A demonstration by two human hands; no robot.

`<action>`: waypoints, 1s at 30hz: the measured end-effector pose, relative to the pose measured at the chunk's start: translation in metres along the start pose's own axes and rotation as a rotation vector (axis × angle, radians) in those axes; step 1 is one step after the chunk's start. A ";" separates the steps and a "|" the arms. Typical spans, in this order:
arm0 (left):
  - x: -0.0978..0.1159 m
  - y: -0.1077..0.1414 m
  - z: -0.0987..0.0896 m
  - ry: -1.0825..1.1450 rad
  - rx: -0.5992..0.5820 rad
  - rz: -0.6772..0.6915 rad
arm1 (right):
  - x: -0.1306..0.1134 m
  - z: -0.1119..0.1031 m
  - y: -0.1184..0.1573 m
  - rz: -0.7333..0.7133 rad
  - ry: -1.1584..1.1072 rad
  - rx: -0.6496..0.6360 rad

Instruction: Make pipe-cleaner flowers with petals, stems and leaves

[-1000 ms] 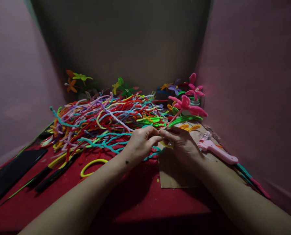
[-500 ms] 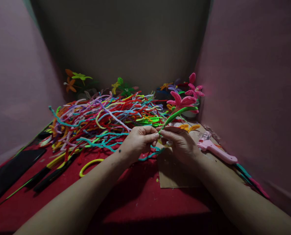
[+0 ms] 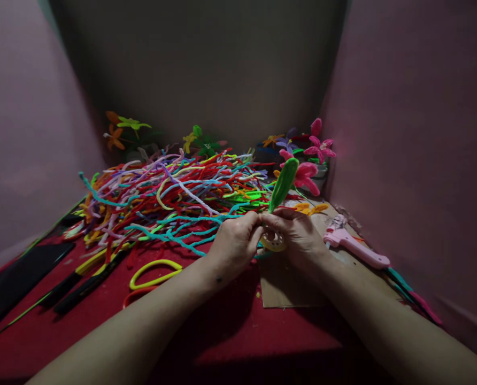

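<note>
A green pipe-cleaner leaf stands nearly upright, its broad face toward me, with its base pinched between both hands. My left hand is closed at the leaf's lower end, its fingertips meeting those of the other hand. My right hand is closed on the same base from the right. Just below the fingertips a pale yellow tape roll shows, partly covered by the hands. Behind the leaf is a pink pipe-cleaner flower. The leaf's very bottom is hidden by fingers.
A large heap of coloured pipe cleaners lies left of centre. A pink glue gun rests at right, beside cardboard. Yellow-handled scissors lie near my left forearm, black-and-yellow pliers farther left. Several pipe-cleaner flowers stand behind.
The leaf has swung from leaning right, edge-on, to nearly upright with its broad face showing. My left hand has shifted right and slightly down, uncovering more of the scissors.
</note>
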State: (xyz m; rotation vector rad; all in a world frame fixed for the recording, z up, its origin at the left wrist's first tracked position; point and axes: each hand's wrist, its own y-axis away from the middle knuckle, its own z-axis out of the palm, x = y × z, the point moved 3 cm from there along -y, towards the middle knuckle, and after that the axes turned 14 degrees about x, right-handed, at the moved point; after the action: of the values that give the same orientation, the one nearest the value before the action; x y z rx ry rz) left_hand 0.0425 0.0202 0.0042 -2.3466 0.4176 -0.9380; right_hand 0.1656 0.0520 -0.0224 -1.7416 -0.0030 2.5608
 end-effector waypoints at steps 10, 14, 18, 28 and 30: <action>-0.003 -0.008 -0.005 0.341 0.019 -0.252 | -0.008 0.007 0.005 0.044 -0.026 -0.116; -0.003 -0.011 -0.006 0.594 -0.088 -0.494 | -0.009 0.010 0.004 0.107 -0.119 -0.215; -0.005 -0.009 -0.003 0.781 -0.220 -0.632 | -0.010 0.007 0.001 0.038 -0.032 -0.250; -0.018 -0.009 0.004 1.134 -0.456 -0.716 | -0.012 0.004 -0.003 0.088 -0.024 -0.286; -0.016 -0.008 0.004 1.167 -0.464 -0.694 | -0.011 0.005 -0.002 0.107 -0.070 -0.308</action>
State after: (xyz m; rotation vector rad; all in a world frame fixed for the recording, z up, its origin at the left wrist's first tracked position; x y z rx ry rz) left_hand 0.0343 0.0360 -0.0013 -2.0596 0.2326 -2.7898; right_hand 0.1649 0.0536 -0.0097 -1.7874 -0.3330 2.8236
